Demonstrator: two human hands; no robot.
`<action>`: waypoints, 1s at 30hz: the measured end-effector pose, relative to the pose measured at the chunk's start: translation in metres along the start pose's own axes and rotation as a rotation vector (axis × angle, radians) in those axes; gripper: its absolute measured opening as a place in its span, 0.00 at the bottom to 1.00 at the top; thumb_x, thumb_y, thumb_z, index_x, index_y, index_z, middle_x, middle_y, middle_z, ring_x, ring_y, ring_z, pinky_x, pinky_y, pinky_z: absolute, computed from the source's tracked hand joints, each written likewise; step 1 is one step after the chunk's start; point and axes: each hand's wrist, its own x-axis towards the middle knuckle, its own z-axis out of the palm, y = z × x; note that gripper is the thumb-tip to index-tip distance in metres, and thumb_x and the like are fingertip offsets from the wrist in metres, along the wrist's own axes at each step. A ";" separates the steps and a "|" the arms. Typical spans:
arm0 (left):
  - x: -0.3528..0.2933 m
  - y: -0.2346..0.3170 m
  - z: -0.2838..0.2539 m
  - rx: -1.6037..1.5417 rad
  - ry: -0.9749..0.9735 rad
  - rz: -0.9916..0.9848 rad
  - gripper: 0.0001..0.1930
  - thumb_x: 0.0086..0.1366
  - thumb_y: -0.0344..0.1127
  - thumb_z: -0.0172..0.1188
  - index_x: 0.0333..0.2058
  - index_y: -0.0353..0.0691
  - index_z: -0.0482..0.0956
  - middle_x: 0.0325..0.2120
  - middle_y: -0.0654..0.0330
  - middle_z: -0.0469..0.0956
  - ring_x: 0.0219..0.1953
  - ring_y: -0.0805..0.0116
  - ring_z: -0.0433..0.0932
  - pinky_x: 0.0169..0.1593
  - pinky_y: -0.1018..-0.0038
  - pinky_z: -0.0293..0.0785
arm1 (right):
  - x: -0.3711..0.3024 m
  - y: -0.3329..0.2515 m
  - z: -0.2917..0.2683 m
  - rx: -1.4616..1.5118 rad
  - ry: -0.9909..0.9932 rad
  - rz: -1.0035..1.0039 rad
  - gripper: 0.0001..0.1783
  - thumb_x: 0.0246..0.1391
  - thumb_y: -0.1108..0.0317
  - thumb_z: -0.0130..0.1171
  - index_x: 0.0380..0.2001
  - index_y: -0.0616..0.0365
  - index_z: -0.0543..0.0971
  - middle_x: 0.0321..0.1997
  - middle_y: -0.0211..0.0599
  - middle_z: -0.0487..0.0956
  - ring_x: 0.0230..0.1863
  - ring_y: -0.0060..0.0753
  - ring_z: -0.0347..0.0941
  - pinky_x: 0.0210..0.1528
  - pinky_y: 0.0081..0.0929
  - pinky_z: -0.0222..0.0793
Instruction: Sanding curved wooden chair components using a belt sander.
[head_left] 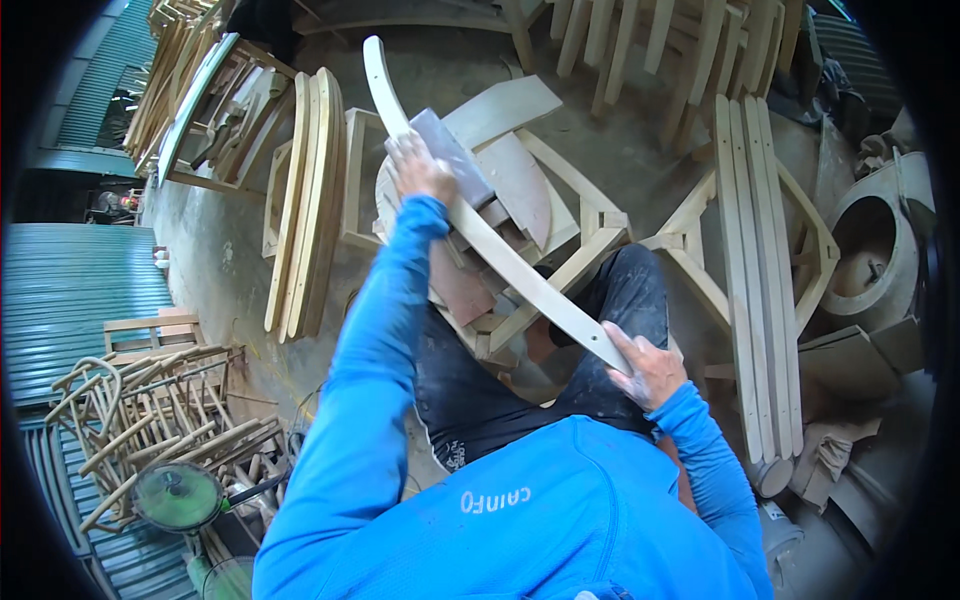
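A long curved wooden slat with small holes near its ends slants across my lap, from far left to near right. My left hand is closed over its upper part, beside a grey rectangular block. The slat's near end is gripped by my right hand, thumb lying along the top. Under the slat, a low wooden stand carries flat boards. What lies beneath my left palm is hidden.
Several curved slats lean at the left, and more slats rest on a wooden frame at the right. A green fan stands lower left near piled chair frames. A round grey drum-like housing sits far right.
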 end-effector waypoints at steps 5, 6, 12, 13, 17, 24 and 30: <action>-0.111 0.060 -0.034 -0.072 -0.117 -0.124 0.43 0.62 0.39 0.51 0.74 0.33 0.51 0.76 0.45 0.47 0.80 0.46 0.38 0.77 0.42 0.36 | -0.052 0.026 -0.018 0.019 -0.089 -0.050 0.46 0.50 0.58 0.71 0.73 0.39 0.65 0.32 0.41 0.74 0.28 0.48 0.77 0.30 0.43 0.76; -0.113 0.058 -0.039 -0.097 -0.103 -0.135 0.42 0.62 0.39 0.51 0.74 0.33 0.52 0.76 0.46 0.47 0.80 0.47 0.38 0.77 0.41 0.36 | -0.055 0.025 -0.020 0.032 -0.086 -0.072 0.46 0.48 0.59 0.71 0.72 0.42 0.66 0.33 0.40 0.74 0.29 0.47 0.77 0.30 0.42 0.75; -0.044 0.039 -0.022 -0.119 -0.067 -0.058 0.40 0.62 0.39 0.51 0.73 0.33 0.56 0.76 0.48 0.50 0.79 0.48 0.41 0.76 0.40 0.37 | -0.008 0.004 -0.015 0.018 0.011 -0.106 0.44 0.46 0.62 0.71 0.69 0.52 0.69 0.34 0.39 0.75 0.34 0.43 0.77 0.36 0.39 0.76; -0.029 0.030 -0.019 -0.120 -0.059 -0.056 0.40 0.63 0.40 0.51 0.73 0.33 0.56 0.76 0.48 0.51 0.79 0.48 0.41 0.77 0.41 0.37 | 0.008 -0.004 -0.013 0.000 0.044 -0.102 0.43 0.46 0.63 0.71 0.68 0.53 0.69 0.35 0.39 0.75 0.35 0.42 0.77 0.38 0.38 0.76; 0.035 -0.025 -0.004 -0.089 -0.039 -0.007 0.39 0.63 0.41 0.51 0.73 0.34 0.56 0.75 0.49 0.52 0.79 0.48 0.43 0.77 0.42 0.39 | 0.070 -0.039 -0.004 0.030 0.139 -0.138 0.42 0.46 0.64 0.71 0.66 0.54 0.70 0.41 0.40 0.75 0.40 0.42 0.76 0.42 0.37 0.77; 0.139 -0.085 0.028 -0.175 0.019 0.059 0.39 0.63 0.44 0.50 0.73 0.35 0.58 0.75 0.49 0.55 0.78 0.45 0.47 0.77 0.43 0.43 | 0.160 -0.077 0.010 -0.069 0.213 -0.144 0.43 0.42 0.65 0.74 0.65 0.56 0.72 0.51 0.42 0.74 0.51 0.47 0.73 0.50 0.38 0.73; 0.219 -0.134 0.086 -0.261 0.121 0.102 0.40 0.63 0.46 0.50 0.73 0.39 0.58 0.73 0.50 0.59 0.76 0.46 0.51 0.76 0.44 0.46 | 0.229 -0.089 0.018 -0.244 0.207 -0.151 0.41 0.44 0.57 0.74 0.63 0.54 0.74 0.72 0.43 0.65 0.73 0.48 0.57 0.69 0.46 0.55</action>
